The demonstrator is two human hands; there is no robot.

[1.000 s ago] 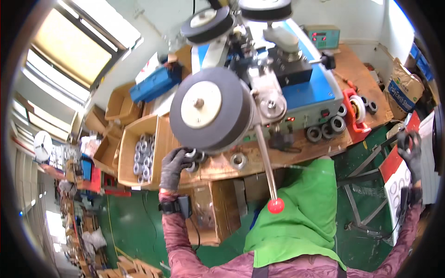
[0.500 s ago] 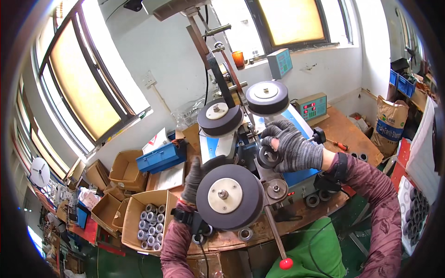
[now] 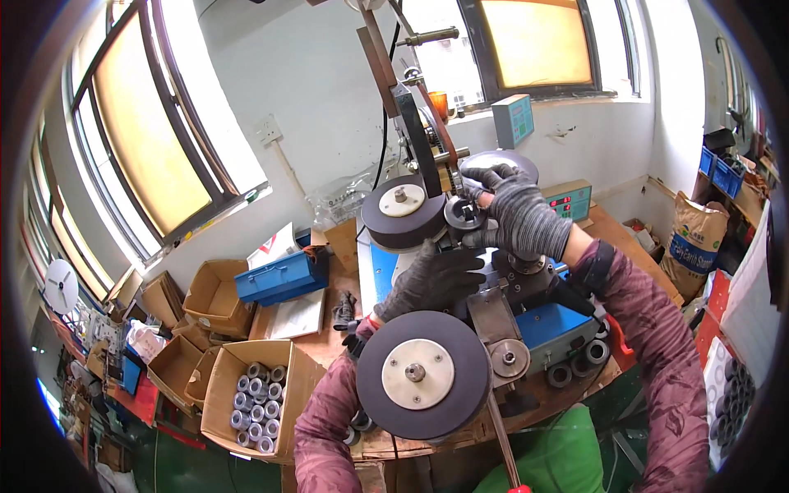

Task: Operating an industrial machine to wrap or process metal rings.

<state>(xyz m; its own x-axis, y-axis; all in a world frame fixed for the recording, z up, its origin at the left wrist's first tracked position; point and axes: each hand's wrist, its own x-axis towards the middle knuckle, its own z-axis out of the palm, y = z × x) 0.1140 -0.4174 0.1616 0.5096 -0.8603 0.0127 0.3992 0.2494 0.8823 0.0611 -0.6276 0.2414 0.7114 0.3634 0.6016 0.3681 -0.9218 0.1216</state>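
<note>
My right hand (image 3: 526, 215), in a grey striped glove, grips a dark ring (image 3: 465, 213) between thumb and fingers at the middle of a machine with dark wheels. Whether the ring sits on a spindle cannot be made out. Close below it, my left hand (image 3: 429, 278) in a dark glove reaches in with its fingers stretched out, nothing seen in them. The front wheel (image 3: 385, 374) covers part of my left forearm. Behind my left hand stands the left wheel (image 3: 405, 231). My right hand hides much of the right wheel (image 3: 528, 168).
A cardboard box (image 3: 308, 376) of metal rings (image 3: 259, 409) stands at left, before a blue toolbox (image 3: 283, 278). Several rings (image 3: 560, 375) lie by the machine's blue base (image 3: 559, 322). A lever rod (image 3: 503, 440) projects toward me. Behind at right is a control box (image 3: 571, 201).
My right hand has carried the dark ring up and away from me to the machine's middle. My left hand has come rightward from beside the front wheel to between the wheels. The view has shifted.
</note>
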